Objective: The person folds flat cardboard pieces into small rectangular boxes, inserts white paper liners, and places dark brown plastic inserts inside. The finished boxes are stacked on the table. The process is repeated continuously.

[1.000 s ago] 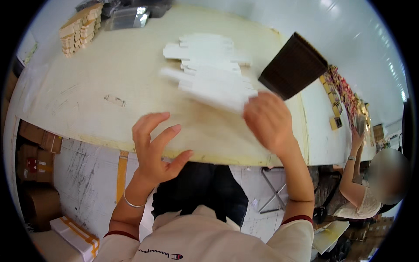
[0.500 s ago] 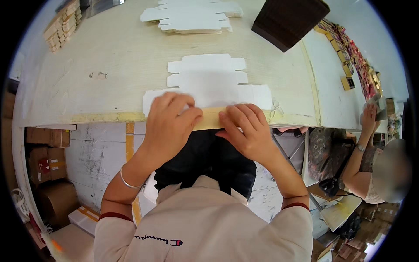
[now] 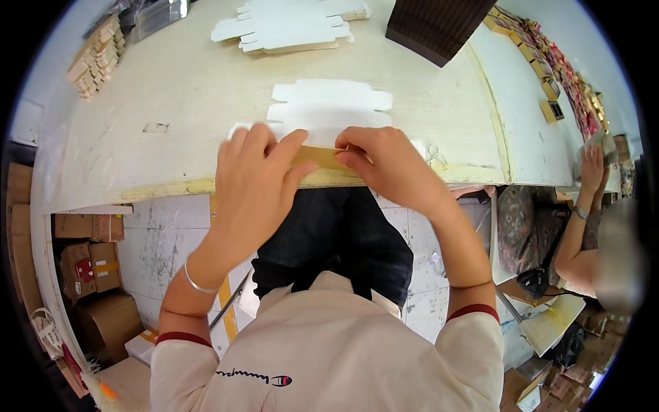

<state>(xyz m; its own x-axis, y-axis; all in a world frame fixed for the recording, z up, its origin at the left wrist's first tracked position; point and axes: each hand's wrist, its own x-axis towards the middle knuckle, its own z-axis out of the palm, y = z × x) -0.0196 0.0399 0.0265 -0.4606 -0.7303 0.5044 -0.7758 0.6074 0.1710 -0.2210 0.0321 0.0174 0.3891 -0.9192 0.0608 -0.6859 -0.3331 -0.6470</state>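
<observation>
Right grip (image 3: 388, 165) narrow on tan flap (image 3: 321, 157), left grip (image 3: 255, 180) wider

We are viewing a white sheet (image 3: 328, 110) with a tan-yellow flap (image 3: 321, 157), a cream table (image 3: 178, 89) edged in yellow, a dark-brown, finely striped block (image 3: 439, 27), blackish trousers (image 3: 343, 233), and a beige shirt (image 3: 329, 336) with dark-red cuffs (image 3: 184, 338).

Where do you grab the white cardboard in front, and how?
On the white cardboard piece, probably the tan strip along the near edge, coming from the person's side. It looks raised, so there's something to pinch, and wide enough for the left hand and right hand. The far part lies flat on the table, likely harder to lift.
</observation>
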